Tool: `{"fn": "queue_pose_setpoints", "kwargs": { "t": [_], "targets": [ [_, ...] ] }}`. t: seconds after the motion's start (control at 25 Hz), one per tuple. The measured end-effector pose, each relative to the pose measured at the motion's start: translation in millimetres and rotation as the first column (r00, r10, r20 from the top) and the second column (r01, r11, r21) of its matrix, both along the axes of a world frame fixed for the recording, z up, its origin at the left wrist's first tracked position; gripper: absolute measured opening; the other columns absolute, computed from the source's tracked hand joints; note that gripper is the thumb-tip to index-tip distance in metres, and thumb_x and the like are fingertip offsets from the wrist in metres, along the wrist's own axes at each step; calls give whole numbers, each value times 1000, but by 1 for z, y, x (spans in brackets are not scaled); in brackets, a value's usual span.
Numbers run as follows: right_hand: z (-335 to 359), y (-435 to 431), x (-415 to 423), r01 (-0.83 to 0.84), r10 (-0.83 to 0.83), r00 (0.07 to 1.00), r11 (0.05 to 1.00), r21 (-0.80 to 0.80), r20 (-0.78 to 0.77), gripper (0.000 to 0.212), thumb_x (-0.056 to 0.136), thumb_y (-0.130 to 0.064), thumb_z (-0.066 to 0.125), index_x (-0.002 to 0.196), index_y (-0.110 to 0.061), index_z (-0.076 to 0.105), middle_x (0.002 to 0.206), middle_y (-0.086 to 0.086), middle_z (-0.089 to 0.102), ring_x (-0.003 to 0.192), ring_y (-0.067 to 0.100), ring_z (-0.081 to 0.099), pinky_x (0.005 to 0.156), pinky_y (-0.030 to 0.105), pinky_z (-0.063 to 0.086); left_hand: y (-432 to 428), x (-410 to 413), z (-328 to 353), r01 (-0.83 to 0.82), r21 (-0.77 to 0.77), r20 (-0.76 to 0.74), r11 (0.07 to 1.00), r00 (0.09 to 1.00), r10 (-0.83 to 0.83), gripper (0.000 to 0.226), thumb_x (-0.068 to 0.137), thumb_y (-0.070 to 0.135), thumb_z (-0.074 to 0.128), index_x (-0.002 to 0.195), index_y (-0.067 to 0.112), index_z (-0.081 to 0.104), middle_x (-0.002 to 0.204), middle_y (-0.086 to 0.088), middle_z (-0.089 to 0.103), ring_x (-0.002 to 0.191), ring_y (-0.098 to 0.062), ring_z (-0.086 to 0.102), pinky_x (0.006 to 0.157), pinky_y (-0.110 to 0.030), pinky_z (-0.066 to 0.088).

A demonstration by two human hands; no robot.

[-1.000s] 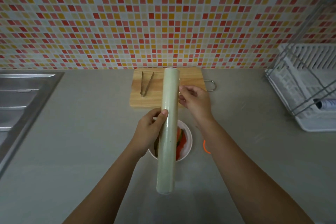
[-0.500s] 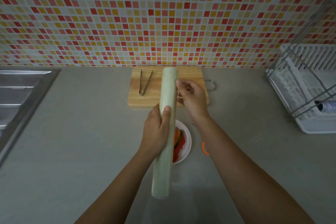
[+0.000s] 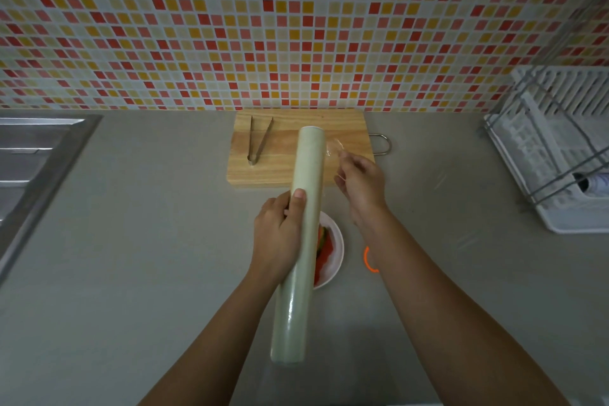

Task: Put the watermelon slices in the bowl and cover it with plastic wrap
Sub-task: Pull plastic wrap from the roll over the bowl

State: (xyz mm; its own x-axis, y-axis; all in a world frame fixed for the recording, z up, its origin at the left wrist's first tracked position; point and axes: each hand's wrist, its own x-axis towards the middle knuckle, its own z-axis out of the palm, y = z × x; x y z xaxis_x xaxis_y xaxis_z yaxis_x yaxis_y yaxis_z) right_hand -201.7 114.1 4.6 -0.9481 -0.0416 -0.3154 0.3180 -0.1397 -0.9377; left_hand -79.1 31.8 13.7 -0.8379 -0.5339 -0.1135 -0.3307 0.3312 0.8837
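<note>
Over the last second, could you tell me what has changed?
The right hand, pinching the loose film, has drawn away rightward from the plastic wrap roll, peeling a little free. The left hand still grips the roll; bowl, tongs and cutting board have not moved.

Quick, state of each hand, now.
Left hand: grips the plastic wrap roll.
Right hand: pinches the loose film end off that roll.

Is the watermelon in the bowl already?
Yes, in. Red and green watermelon slices lie inside the white bowl, partly hidden behind the plastic wrap roll.
</note>
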Motion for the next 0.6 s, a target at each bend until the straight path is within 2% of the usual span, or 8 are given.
{"fn": "queue_pose_setpoints", "kwargs": {
  "t": [0.12,0.28,0.4,0.48,0.6],
  "targets": [
    [-3,6,4,-41,65,990,982,-183,123,24,97,-29,45,88,-17,63,75,-4,52,70,7,51,65,19,50,2,-6,-8,3,-18,11,1000,1000,-3,48,99,42,34,93,8,68,89,-6,67,85,-16,59,73,-24,44],
    [-8,18,7,-55,84,990,969,-242,114,9,93,-20,53,90,-16,62,75,-4,53,71,5,52,65,16,53,5,-8,-17,25,-35,88,999,996,-21,48,97,47,33,83,16,67,85,-5,66,82,-18,59,70,-32,46],
    [-13,23,6,-3,26,994,976,-219,102,11,92,-13,55,84,-14,61,70,-1,51,65,5,51,63,13,52,12,-10,-21,10,-36,112,999,994,-6,47,97,48,32,80,20,66,85,-4,66,80,-17,59,68,-30,43],
    [-17,26,3,80,-60,992,981,-179,112,15,94,-17,50,83,-15,60,73,-2,53,68,5,52,67,15,52,21,-12,-20,0,-53,116,999,993,6,47,98,45,33,81,16,65,85,-6,65,78,-18,59,62,-26,38],
    [-28,35,5,60,-52,989,997,-53,139,17,94,-20,50,101,-11,61,77,-3,56,69,6,52,68,18,49,28,-16,-20,-24,-58,112,998,993,30,48,98,45,32,87,14,67,87,-7,65,82,-21,60,63,-29,38]
  ]
}}
